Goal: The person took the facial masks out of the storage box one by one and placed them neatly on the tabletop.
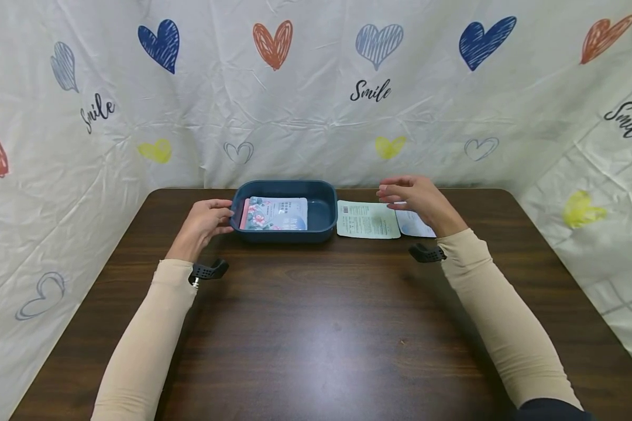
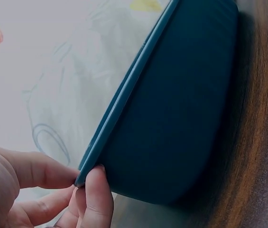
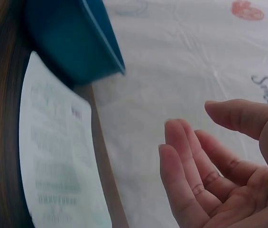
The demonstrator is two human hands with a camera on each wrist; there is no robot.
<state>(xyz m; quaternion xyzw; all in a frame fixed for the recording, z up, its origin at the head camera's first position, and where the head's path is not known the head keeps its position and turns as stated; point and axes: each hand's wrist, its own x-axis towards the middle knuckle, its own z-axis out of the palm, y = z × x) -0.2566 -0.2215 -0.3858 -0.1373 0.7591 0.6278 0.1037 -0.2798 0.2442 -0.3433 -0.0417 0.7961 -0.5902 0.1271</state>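
A dark teal plastic bin stands near the table's back edge. Inside it lie flat packets, the top one a floral blue-and-white sachet over a pink edge. My left hand pinches the bin's left rim between thumb and fingers, plain in the left wrist view at the teal rim. My right hand hovers over the packets right of the bin, thumb and fingers apart, holding nothing. Below it lie a pale green printed sachet beside the bin and a pale blue sachet, partly hidden by the hand.
The brown wood table stretches toward me in front of the bin. Behind it hangs a white cloth printed with hearts and "Smile". Black straps circle both wrists.
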